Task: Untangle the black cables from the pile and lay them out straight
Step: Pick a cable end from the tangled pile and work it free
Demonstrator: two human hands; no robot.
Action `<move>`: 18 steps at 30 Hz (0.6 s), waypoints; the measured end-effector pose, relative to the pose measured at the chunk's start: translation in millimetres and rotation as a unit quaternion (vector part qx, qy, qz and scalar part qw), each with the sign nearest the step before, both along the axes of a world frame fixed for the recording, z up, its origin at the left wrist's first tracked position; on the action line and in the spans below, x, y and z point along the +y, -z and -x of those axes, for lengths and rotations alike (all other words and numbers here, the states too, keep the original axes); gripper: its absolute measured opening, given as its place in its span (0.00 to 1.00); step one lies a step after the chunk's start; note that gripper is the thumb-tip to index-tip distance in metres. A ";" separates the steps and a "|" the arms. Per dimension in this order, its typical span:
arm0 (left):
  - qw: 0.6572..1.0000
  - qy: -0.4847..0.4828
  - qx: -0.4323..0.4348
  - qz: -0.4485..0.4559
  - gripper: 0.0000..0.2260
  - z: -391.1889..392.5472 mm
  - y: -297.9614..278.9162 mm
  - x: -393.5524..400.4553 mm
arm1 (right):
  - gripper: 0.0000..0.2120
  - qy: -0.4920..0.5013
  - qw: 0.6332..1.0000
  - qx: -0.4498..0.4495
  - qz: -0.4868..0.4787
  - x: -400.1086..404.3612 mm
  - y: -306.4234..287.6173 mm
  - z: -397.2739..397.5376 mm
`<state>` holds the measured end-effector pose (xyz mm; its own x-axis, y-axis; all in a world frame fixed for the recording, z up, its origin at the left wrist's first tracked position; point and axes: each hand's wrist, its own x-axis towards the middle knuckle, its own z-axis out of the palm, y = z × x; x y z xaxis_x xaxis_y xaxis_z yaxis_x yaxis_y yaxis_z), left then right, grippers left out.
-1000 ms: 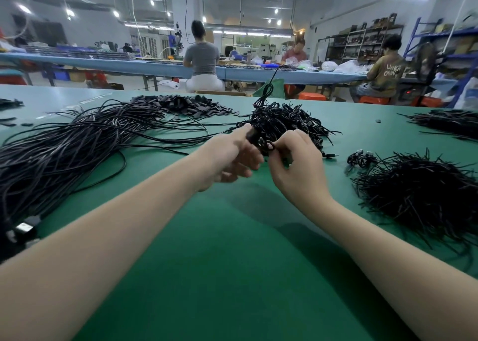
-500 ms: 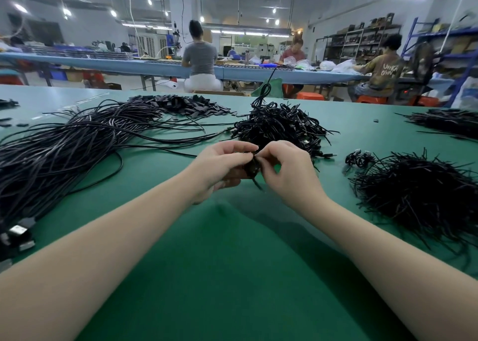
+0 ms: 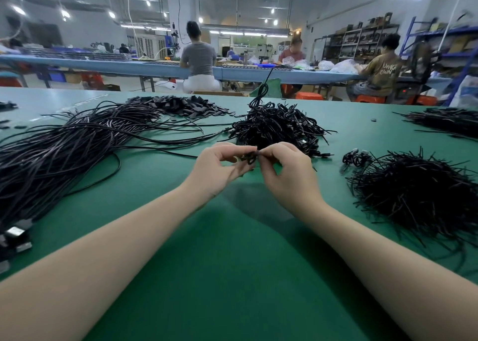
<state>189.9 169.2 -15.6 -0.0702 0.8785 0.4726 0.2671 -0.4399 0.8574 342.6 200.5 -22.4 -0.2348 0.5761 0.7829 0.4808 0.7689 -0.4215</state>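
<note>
**Small coil pinched between both hands, clear of the pile**

You hold one coiled black cable (image 3: 250, 157) up off the green worktop (image 3: 232, 276), just in front of the tangled pile (image 3: 279, 130). That probably keeps it from snagging its neighbours. Your left hand (image 3: 219, 171) and right hand (image 3: 289, 175) each have a fingertip grip closed on it, thumb against forefinger, the other fingers loosely curled. The tight pinch suits picking at a tie or loop, though which one I cannot tell. The straightened cables (image 3: 64, 147) fan out to your left, so a freed cable likely goes there. A heap of short black ties (image 3: 419, 193) sits to your right.
</note>
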 end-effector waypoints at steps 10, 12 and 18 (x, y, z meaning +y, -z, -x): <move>0.959 0.008 -0.217 0.184 0.08 -3.1 -4.5 -1.5 | 0.04 0.029 0.992 -0.074 -0.096 -8.4 -3.0 2.7; 0.951 0.033 -0.223 0.210 0.04 -1.7 -5.2 -2.3 | 0.03 0.075 0.976 -0.111 -0.170 -9.3 -3.0 2.9; 0.949 0.092 -0.222 0.205 0.13 3.3 -2.2 -3.6 | 0.04 0.089 0.981 -0.096 -0.144 -7.9 0.1 0.9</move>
<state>186.7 165.7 -13.3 -0.0094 0.9988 0.0488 -0.2097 -0.0497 0.9765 341.7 192.6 -22.5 -0.3109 0.3822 0.8702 0.6670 0.7400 -0.0868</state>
